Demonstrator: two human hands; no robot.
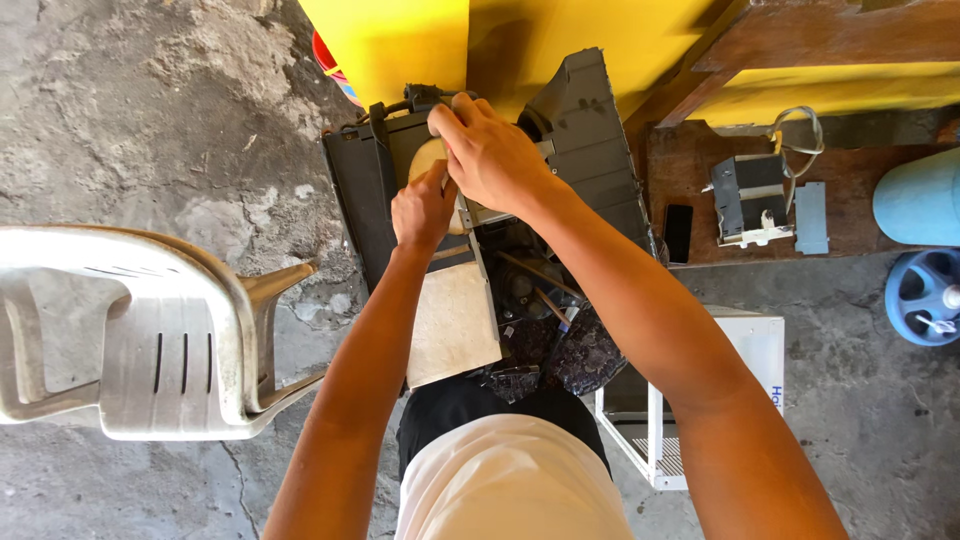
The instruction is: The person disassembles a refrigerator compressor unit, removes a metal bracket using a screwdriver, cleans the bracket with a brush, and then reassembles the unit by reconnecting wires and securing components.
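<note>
Atop the opened dark appliance housing [370, 190] sits a round tan part [428, 158]; right hand [490, 155] fingers clenched on it, left hand [422, 210] fingers gripping beneath; casing is already apart (inner works exposed), reassembly undone; white plastic chair [150, 340] stands left.

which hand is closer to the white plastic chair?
Left. The left hand is on the dark appliance housing, on the side facing the white plastic chair. The right hand grips farther along the housing's top, away from the chair. Neither touches it.
</note>
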